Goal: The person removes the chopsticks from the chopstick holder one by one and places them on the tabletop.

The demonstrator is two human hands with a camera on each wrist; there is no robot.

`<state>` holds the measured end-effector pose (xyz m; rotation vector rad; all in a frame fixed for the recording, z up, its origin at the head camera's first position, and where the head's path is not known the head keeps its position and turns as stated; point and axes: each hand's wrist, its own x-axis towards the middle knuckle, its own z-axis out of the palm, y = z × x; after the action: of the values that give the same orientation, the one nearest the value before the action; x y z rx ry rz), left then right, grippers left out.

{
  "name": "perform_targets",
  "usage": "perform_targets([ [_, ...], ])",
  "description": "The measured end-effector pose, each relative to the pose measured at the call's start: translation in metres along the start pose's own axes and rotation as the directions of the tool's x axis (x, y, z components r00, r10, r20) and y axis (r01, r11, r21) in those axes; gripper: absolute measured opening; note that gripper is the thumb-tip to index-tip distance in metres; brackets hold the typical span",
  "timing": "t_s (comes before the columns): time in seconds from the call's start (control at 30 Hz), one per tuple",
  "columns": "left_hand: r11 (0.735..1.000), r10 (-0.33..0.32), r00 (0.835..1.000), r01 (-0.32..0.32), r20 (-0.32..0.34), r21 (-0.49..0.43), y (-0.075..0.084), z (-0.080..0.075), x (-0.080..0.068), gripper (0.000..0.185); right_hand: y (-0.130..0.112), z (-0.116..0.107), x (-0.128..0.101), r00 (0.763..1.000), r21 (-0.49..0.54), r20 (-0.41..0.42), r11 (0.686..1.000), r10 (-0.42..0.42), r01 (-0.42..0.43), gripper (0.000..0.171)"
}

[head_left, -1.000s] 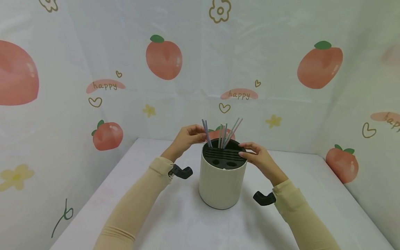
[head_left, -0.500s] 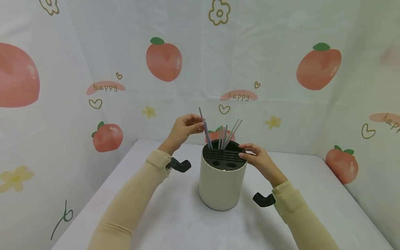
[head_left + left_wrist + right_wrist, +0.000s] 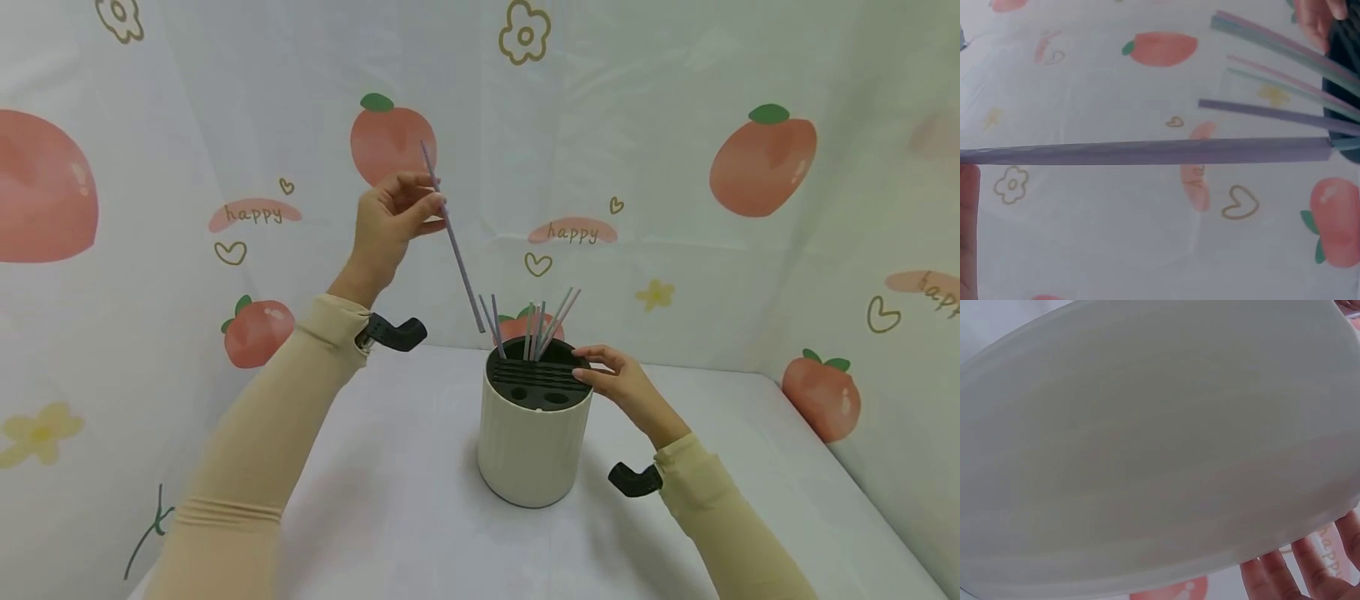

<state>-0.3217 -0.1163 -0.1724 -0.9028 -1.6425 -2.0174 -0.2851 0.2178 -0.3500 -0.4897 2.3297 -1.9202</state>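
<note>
In the head view my left hand (image 3: 393, 221) is raised to the left of a cream, round utensil holder (image 3: 532, 454). Its thumb and fingers pinch a long purple straw (image 3: 457, 250), which slants down toward the holder, its lower end above the rim. The same purple straw (image 3: 1166, 152) crosses the left wrist view. My right hand (image 3: 622, 383) grips the holder's right rim, thumb on the black slotted top. Seen from the right wrist, the wall of the holder (image 3: 1147, 444) fills most of the view, with fingers (image 3: 1313, 569) along its edge. Several pastel straws (image 3: 536, 332) stand in the rear opening.
A white cloth covers the table (image 3: 420, 533). Behind it hangs a white backdrop (image 3: 645, 67) printed with peaches, hearts and flowers. Black camera mounts (image 3: 397, 333) stick out from both wrists.
The left hand has drawn one purple straw up out of the holder and carried it up and to the left. The right hand and the holder have stayed in place.
</note>
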Motion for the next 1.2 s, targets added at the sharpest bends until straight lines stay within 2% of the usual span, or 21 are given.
perform_targets([
  [0.13,0.998,-0.058,0.997,0.056,-0.046,-0.043,-0.003,-0.015,-0.003,0.018,0.000,-0.001,-0.001,1.000,0.005,0.002,1.000,0.000,0.000,0.048],
  [0.23,0.987,-0.156,0.986,0.154,-0.056,-0.048,-0.022,-0.027,-0.015,0.024,-0.001,-0.001,-0.001,1.000,0.010,-0.001,1.000,-0.001,0.001,0.048],
  [0.3,0.970,-0.241,0.969,0.241,-0.049,-0.011,-0.041,-0.034,-0.028,0.029,-0.001,-0.001,-0.002,1.000,0.015,-0.002,1.000,-0.003,0.003,0.048],
  [0.4,0.917,-0.388,0.921,0.390,-0.042,0.087,-0.073,-0.042,-0.053,0.039,-0.002,-0.002,-0.002,1.000,0.020,-0.004,1.000,-0.006,0.006,0.048],
  [0.57,0.784,-0.586,0.808,0.583,-0.056,0.212,-0.129,-0.049,-0.101,0.043,-0.003,-0.002,-0.002,1.000,0.015,-0.005,1.000,-0.007,0.007,0.048],
  [0.73,0.658,-0.704,0.704,0.697,-0.097,0.286,-0.180,-0.056,-0.145,0.039,-0.003,-0.001,-0.002,1.000,0.015,-0.004,1.000,-0.010,0.010,0.047],
  [0.83,0.599,-0.745,0.655,0.741,-0.127,0.303,-0.202,-0.058,-0.164,0.036,-0.003,0.000,-0.001,1.000,0.024,-0.003,1.000,-0.011,0.011,0.045],
  [0.87,0.584,-0.754,0.642,0.753,-0.141,0.304,-0.206,-0.059,-0.168,0.035,-0.002,0.001,-0.001,1.000,0.027,-0.003,1.000,-0.012,0.012,0.045],
  [0.93,0.565,-0.763,0.626,0.767,-0.163,0.305,-0.213,-0.060,-0.175,0.033,-0.002,0.001,-0.001,1.000,0.035,0.000,0.999,-0.014,0.014,0.044],
  [1.03,0.542,-0.766,0.615,0.775,-0.189,0.324,-0.219,-0.061,-0.182,0.030,-0.001,0.002,0.000,1.000,0.041,0.001,0.999,-0.016,0.016,0.044],
  [1.2,0.514,-0.781,0.598,0.780,-0.181,0.357,-0.224,-0.062,-0.190,0.030,-0.002,0.002,0.000,1.000,0.025,-0.001,1.000,-0.015,0.015,0.046],
])
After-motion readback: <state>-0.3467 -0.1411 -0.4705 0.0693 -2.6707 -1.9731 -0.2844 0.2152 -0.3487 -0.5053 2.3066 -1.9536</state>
